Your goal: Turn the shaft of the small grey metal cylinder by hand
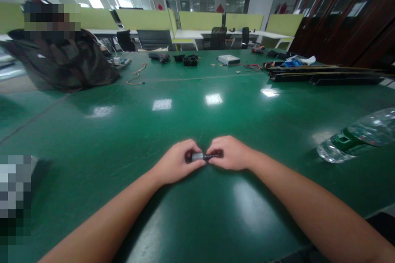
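A small slim cylinder [197, 156], silver-grey in its middle and dark toward both ends, lies level between my hands just over the green table; its exact kind cannot be made out. Fingers and thumb of my left hand [180, 161] close round its grey part from the left. From the right, my right hand [230, 154] pinches the dark, narrower end [214, 155]. Parts of the cylinder are hidden behind the fingers of both hands.
A clear plastic bottle [358, 137] with a green label lies at the right. Along the back of the green table [185, 121] are a dark bag [68, 63], a cord [135, 74], black parts [189, 60], a white-grey box [228, 59] and long black strips [324, 76].
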Action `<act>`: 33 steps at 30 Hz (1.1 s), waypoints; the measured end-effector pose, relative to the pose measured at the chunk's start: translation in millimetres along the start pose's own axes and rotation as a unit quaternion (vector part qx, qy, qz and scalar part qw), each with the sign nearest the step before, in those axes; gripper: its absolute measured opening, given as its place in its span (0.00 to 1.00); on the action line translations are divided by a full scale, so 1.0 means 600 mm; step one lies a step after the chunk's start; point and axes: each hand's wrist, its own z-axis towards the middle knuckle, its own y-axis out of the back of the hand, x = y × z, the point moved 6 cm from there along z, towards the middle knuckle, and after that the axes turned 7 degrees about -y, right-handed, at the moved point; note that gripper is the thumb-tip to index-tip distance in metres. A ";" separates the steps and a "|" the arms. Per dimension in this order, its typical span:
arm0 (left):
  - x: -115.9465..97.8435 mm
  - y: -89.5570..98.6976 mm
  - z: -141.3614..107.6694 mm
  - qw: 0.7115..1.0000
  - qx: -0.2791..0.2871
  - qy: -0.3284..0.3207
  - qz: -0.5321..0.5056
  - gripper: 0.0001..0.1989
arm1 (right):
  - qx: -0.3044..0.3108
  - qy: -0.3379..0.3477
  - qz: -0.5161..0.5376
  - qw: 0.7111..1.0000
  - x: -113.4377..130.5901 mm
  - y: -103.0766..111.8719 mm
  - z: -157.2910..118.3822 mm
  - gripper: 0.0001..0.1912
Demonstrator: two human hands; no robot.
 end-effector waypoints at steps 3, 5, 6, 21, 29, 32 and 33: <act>0.001 0.000 -0.001 1.000 -0.003 0.003 -0.002 0.12 | -0.001 -0.001 -0.004 1.000 -0.003 0.000 0.000 0.08; 0.000 -0.001 -0.001 1.000 -0.003 0.001 -0.004 0.12 | 0.001 -0.003 -0.005 1.000 -0.005 0.000 0.000 0.08; 0.000 -0.001 -0.001 1.000 -0.003 0.001 -0.004 0.12 | 0.002 -0.004 -0.004 1.000 -0.005 0.000 0.000 0.08; 0.000 0.000 0.000 1.000 0.000 -0.001 -0.003 0.13 | 0.005 -0.025 0.002 1.000 -0.014 0.005 -0.003 0.07; -0.001 0.001 0.000 1.000 0.000 -0.001 -0.005 0.13 | 0.009 -0.030 0.005 0.999 -0.015 0.011 -0.006 0.07; 0.002 0.000 -0.001 1.000 -0.001 0.003 -0.004 0.13 | 0.011 -0.028 0.005 1.000 -0.015 0.012 -0.006 0.06; 0.003 -0.001 -0.001 1.000 -0.001 0.004 -0.004 0.13 | 0.012 -0.029 0.006 0.999 -0.016 0.012 -0.006 0.06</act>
